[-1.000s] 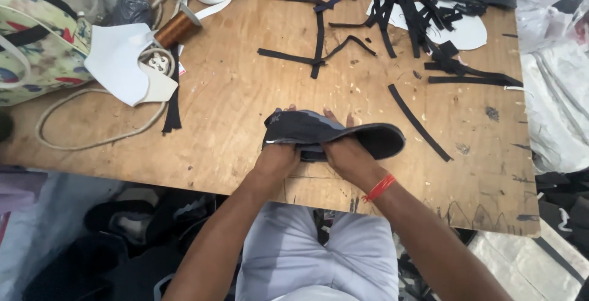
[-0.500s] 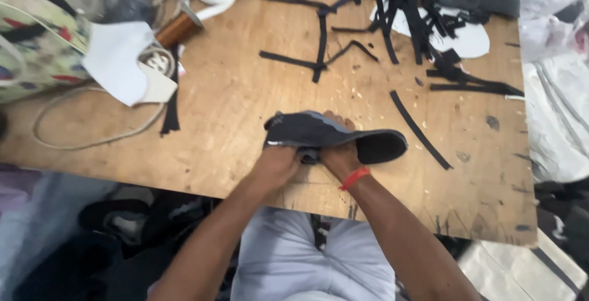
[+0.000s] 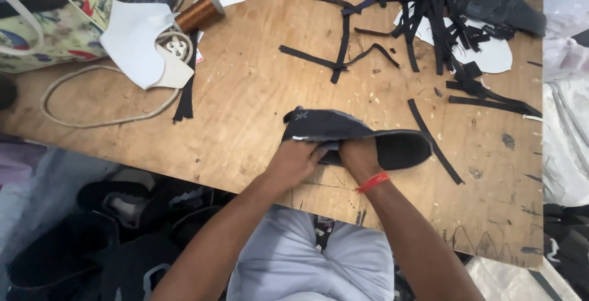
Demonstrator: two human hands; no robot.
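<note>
We are sitting at the near edge of a plywood table, our knees showing just below it. Both hands are working on a dark fabric shoe upper that is lying on the board close to that edge. Our left hand is closing its fingers on the near left side of the piece, pinching the cloth. Our right hand, with a red band at the wrist, is gripping the middle from below, its fingers curled under the fabric, so we cannot tell just how they sit.

Judging by this, we are midway: the upper is shaped and stitched, with its oval opening lying to the right, while no sole is yet showing under it.

A loose black strip is lying just beside the opening. Further off, left of centre, a white cut piece is resting over a pale cord, with a copper-coloured spool behind it and a patterned bag at the far left. At the far right, a heap of black strips is covering more white pieces.
</note>
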